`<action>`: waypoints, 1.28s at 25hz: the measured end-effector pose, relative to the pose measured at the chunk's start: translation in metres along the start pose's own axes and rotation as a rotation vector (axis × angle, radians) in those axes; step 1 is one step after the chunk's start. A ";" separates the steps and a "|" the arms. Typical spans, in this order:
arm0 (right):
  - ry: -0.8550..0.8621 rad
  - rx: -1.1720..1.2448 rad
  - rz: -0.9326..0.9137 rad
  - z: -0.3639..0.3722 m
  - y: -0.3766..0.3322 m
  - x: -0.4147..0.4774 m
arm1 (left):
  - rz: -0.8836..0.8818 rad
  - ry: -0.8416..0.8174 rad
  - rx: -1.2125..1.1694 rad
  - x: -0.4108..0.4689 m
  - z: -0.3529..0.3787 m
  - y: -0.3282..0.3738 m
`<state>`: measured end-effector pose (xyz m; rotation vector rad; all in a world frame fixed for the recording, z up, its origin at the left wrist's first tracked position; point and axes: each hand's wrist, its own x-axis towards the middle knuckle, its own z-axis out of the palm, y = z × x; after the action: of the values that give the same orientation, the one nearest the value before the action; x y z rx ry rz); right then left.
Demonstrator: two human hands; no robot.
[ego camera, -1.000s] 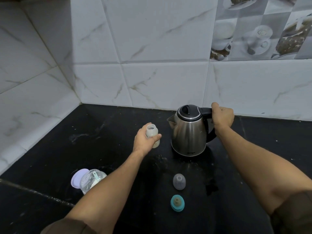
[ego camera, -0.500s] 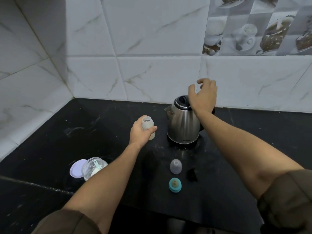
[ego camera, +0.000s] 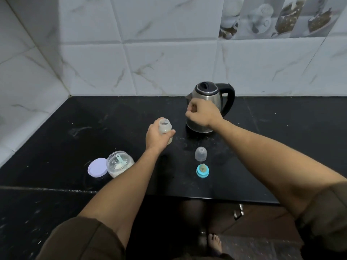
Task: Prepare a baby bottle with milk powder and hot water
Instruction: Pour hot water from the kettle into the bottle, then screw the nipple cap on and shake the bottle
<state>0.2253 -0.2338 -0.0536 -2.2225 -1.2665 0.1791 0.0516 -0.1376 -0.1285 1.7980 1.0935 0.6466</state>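
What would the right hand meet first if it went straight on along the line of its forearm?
Most likely the kettle: the right hand, curled, lies in front of its steel body, near the spout. Depth is unclear; if it passes in front, only bare black counter follows.

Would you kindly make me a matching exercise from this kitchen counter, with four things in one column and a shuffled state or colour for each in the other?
Column A
1. baby bottle
2. kettle
3. powder jar
4. teat collar

Column B
a. blue, lying on the counter nearest the front edge
b. uncapped, gripped by the left hand
c. open, with a scoop inside
d. steel body, black handle

Pairs: 1-b, 2-d, 3-c, 4-a
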 end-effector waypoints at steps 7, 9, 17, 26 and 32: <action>-0.565 -0.552 -0.064 0.018 -0.004 -0.056 | -0.027 0.002 0.018 -0.040 0.003 -0.019; -0.651 -0.577 -0.040 0.021 -0.002 -0.069 | -0.041 0.013 0.019 -0.051 0.006 -0.023; -0.711 -0.745 -0.165 0.048 0.025 -0.104 | -0.098 0.024 0.029 -0.090 0.025 -0.041; -0.657 -0.723 -0.200 0.057 0.038 -0.103 | -0.108 0.018 0.021 -0.092 0.030 -0.047; -0.640 -0.704 -0.216 0.052 0.024 -0.097 | -0.108 -0.013 0.041 -0.090 0.028 -0.054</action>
<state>0.1711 -0.3019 -0.1249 -2.6845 -2.1691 0.4418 0.0093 -0.2185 -0.1874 1.7619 1.1942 0.5511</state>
